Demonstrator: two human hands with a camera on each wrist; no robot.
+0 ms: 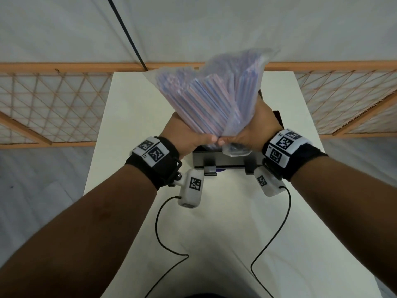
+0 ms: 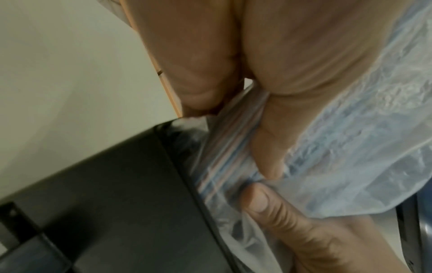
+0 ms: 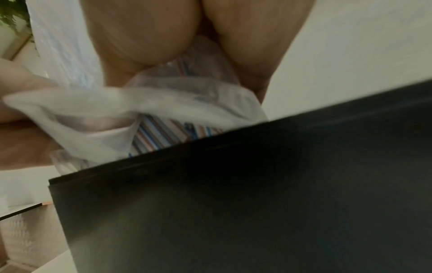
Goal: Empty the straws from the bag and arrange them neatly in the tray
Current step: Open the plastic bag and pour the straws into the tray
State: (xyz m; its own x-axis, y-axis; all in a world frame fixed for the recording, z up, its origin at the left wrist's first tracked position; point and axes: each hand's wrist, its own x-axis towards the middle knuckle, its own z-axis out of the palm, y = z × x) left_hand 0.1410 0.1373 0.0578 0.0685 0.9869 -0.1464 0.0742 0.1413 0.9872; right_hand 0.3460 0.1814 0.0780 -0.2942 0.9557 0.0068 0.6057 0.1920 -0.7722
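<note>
A clear plastic bag (image 1: pixel 214 91) full of red, white and blue striped straws (image 1: pixel 199 104) is held up over a black tray (image 1: pixel 227 161) on the white table (image 1: pixel 129 117). The bag's mouth points down toward the tray. My left hand (image 1: pixel 189 134) grips the bag's lower end from the left, my right hand (image 1: pixel 249 130) grips it from the right, thumbs meeting at the middle. In the left wrist view my fingers (image 2: pixel 268 144) curl round the bag (image 2: pixel 350 147) beside the tray wall (image 2: pixel 117 184). In the right wrist view, striped straws (image 3: pixel 163 134) poke from the bag (image 3: pixel 140 103) behind the tray rim (image 3: pixel 233 140).
Orange lattice panels (image 1: pixel 53 100) stand to the left and right behind the table. A black cord (image 1: pixel 126 33) crosses the wall. Cables (image 1: pixel 159 229) from the wrist cameras trail over the near table top. Two black clips (image 1: pixel 210 169) sit on the tray's near wall.
</note>
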